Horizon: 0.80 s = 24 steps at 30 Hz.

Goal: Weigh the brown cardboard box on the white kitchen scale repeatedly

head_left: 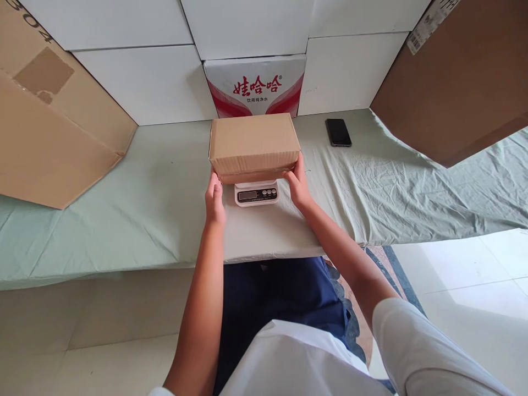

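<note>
A closed brown cardboard box (254,135) is held between both hands at the middle of the table. My left hand (214,201) grips its near left corner, thumb in sight and the other fingers mostly hidden. At the near right corner, my right hand (297,181) is closed on the box, with its thumb on the near face. Just under the box is a small white digital scale (256,203); its display and several buttons show, while its weighing plate is mostly covered. I cannot tell whether the box rests on the scale.
A black phone (338,132) lies to the right on the green tablecloth (165,220). Large cardboard cartons stand at left (61,126) and right (462,82). Behind the box is a white and red carton (258,88) against stacked white boxes (148,82).
</note>
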Each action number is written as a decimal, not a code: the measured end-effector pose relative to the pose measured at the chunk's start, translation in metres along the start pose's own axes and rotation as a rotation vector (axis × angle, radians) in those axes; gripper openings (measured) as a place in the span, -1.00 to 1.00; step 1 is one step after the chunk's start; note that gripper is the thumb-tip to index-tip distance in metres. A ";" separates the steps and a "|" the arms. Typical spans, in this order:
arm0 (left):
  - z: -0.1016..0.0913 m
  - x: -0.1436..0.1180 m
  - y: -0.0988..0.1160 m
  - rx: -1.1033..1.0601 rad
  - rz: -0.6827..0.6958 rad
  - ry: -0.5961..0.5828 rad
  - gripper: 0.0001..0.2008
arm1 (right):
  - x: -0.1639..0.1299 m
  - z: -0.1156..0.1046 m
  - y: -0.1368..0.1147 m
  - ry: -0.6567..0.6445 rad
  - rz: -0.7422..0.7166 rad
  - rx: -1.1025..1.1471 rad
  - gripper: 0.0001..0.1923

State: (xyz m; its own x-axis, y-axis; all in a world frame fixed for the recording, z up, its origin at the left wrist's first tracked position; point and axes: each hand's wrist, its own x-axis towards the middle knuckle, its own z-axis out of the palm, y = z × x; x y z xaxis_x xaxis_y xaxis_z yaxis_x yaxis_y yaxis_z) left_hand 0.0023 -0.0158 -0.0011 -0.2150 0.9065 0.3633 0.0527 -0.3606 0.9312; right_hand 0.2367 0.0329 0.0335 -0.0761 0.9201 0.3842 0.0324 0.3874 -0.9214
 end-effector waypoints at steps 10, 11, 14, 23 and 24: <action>-0.006 0.001 -0.001 0.052 0.064 0.154 -0.12 | 0.005 -0.011 0.011 0.108 -0.012 0.006 -0.24; -0.009 0.001 -0.001 0.071 0.069 0.216 -0.13 | 0.008 -0.018 0.013 0.181 -0.011 0.016 -0.24; -0.015 0.002 -0.001 0.075 0.064 0.310 -0.14 | 0.020 -0.039 0.019 0.351 0.026 0.052 -0.27; -0.015 0.003 -0.002 -0.014 0.022 0.304 -0.20 | 0.019 -0.025 0.040 0.416 0.078 0.109 -0.27; -0.016 0.003 -0.002 -0.008 0.020 0.302 -0.19 | 0.017 -0.021 0.042 0.394 0.088 0.118 -0.28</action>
State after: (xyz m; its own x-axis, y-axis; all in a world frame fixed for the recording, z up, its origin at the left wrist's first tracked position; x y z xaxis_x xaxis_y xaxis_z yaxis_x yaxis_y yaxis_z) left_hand -0.0138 -0.0154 -0.0022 -0.4941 0.7936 0.3551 0.0521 -0.3807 0.9232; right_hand 0.2574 0.0660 0.0029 0.3095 0.9101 0.2756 -0.0940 0.3177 -0.9435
